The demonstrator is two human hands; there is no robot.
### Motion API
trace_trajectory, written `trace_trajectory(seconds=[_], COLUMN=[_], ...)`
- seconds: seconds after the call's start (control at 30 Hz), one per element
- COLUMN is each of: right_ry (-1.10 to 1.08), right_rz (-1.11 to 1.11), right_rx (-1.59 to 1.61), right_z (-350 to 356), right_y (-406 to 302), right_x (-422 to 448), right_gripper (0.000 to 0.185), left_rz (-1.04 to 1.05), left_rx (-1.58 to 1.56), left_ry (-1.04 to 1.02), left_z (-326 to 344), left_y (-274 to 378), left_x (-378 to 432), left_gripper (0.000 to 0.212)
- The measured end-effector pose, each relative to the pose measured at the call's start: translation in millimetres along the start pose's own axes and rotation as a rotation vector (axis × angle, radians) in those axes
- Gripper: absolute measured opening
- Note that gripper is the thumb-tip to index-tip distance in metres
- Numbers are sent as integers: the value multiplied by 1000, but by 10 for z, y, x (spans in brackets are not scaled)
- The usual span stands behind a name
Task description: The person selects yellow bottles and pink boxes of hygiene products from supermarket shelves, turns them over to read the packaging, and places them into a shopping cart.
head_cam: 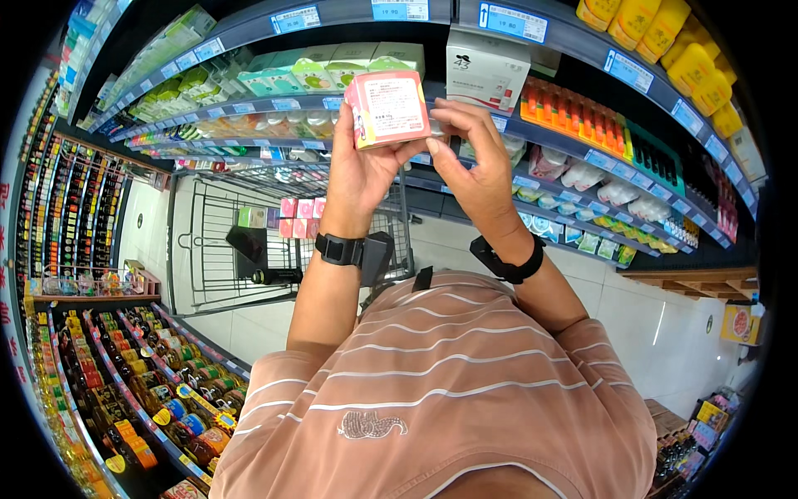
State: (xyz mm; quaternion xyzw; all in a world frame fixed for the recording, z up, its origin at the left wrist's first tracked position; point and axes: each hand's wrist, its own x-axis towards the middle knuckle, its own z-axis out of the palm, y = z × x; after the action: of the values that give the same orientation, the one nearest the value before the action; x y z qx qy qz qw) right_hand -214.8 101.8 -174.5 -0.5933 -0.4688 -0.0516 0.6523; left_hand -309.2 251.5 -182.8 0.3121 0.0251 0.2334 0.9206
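Observation:
In front of the shelves, my left hand (366, 178) supports a small pink and white cardboard box (394, 112) from below, with the thumb up along its left side. The box is slightly tilted, and its face towards me bears printed writing. My right hand (477, 159) is close to the box's right edge, fingers curved and apart from the thumb. Its fingertips are at the lower right corner; whether they touch the box I cannot tell. Behind the box, green and white cartons (333, 67) with cartoon faces stand on a shelf.
A wire shopping cart (209, 265) stands at the left, carrying pink boxes (302, 218), a green box (252, 217) and a dark bottle (277, 276). A white carton (483, 72) and orange packages (564, 115) sit on the shelf at right. Bottles (187, 399) fill the lower-left shelves.

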Motion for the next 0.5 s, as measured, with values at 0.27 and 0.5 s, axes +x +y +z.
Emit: trace_trajectory(seconds=[0.27,0.5], right_ry=[-24,-52], right_rz=[43,58], right_rx=[69,44], right_z=[2,7], right_y=[-7,25], right_x=[-29,-34], right_gripper=[32,32], left_rz=[-23,-86], left_rx=[-53,-140], left_ry=[-30,-90], left_z=[-34,-129], left_y=[-32,-70], left_x=[6,36], left_gripper=[68,70])
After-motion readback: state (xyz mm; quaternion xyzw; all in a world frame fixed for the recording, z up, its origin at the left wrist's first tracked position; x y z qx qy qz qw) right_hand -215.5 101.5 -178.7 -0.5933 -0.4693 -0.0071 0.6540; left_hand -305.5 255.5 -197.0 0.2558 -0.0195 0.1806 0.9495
